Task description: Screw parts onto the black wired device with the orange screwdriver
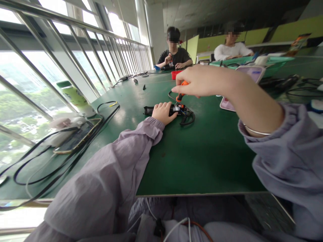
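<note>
My left hand (163, 112) is closed over a black tube-shaped device (149, 110) that lies on the green table. At the device's right end, small inner parts and wires (180, 108) are exposed. A black cable (188, 119) curls beside that end. Above it, my right hand (194, 80) grips an orange and black screwdriver (179, 96) from the top. The screwdriver points down at the exposed end; whether its tip touches a screw is too small to tell.
A phone (78, 137), black straps and a green cup (75, 97) are at left by the railing. Across the table, one person (176, 55) handles something dark; another (232, 48) sits farther right. A red box (176, 74), a green basket (277, 62) and a pink-edged device (228, 104) stand beyond my hands.
</note>
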A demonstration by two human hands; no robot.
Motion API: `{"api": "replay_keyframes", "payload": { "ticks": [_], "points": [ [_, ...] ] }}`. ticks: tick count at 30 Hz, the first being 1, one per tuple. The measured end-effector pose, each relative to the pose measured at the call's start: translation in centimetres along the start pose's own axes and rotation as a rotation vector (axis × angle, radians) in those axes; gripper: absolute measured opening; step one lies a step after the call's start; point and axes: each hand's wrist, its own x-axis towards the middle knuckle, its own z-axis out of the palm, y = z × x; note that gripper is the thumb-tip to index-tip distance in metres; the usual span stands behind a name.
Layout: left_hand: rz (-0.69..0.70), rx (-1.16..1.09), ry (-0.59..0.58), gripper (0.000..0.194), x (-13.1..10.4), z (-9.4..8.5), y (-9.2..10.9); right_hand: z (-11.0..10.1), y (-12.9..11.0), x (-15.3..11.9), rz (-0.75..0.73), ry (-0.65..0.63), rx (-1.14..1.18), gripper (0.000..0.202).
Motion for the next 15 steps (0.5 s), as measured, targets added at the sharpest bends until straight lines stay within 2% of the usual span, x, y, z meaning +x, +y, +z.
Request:
{"api": "replay_keyframes", "payload": {
  "ticks": [6, 11, 13, 15],
  "points": [
    [-0.005, 0.008, -0.003, 0.054, -0.01, 0.02, -0.01, -0.04, 0.19, -0.3, -0.097, 0.145, -0.055, 0.032],
    [0.006, 0.007, 0.016, 0.055, 0.05, 0.27, -0.19, -0.15, 0.02, -0.18, -0.004, 0.046, -0.031, 0.029],
    [0.005, 0.007, 0.016, 0.054, 0.04, 0.32, -0.23, -0.07, -0.02, -0.02, 0.025, 0.054, -0.032, 0.035],
    [0.002, 0.009, 0.012, 0.054, 0.02, 0.3, -0.21, 0.07, 0.16, 0.08, 0.02, 0.111, -0.028, 0.029]
  ]
}}
